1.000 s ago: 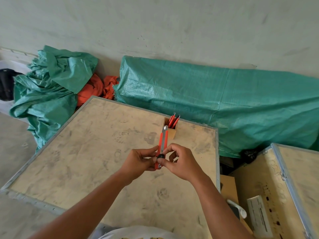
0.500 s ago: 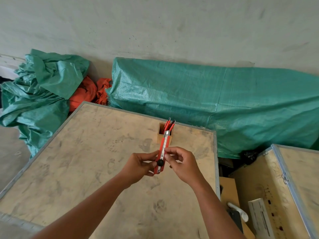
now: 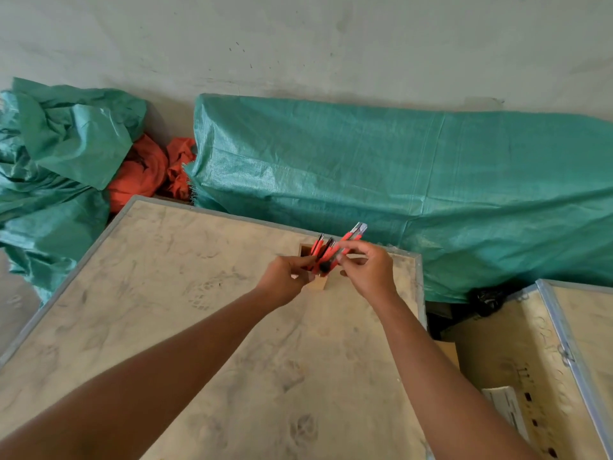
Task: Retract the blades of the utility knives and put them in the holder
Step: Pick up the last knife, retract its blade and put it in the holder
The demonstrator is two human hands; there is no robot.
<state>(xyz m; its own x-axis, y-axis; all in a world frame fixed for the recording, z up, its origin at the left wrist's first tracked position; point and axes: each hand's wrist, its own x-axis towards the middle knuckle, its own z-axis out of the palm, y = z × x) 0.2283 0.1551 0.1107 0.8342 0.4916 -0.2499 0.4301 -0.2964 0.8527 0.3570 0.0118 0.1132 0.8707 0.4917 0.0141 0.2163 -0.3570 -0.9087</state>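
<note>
An orange utility knife (image 3: 352, 236) tilts up to the right above the small wooden holder (image 3: 319, 284), its metal tip free at the top and its black end low, over the holder's mouth. My right hand (image 3: 368, 270) pinches the knife's middle. My left hand (image 3: 284, 277) grips its lower black end, right in front of the holder. Two more orange knives (image 3: 318, 244) stand in the holder. The holder sits near the far right of the plywood crate top (image 3: 166, 310). My fingers hide the blade slider.
Green tarpaulin (image 3: 398, 180) covers a long pile behind the crate, with more tarp (image 3: 59, 154) and orange cloth (image 3: 146, 171) at the left. An open wooden crate (image 3: 537, 353) stands at the right, across a dark gap.
Both hands have carried the knife forward from mid-crate to the holder. The knife has tipped from nearly upright to leaning right, its lower end now at the holder's mouth.
</note>
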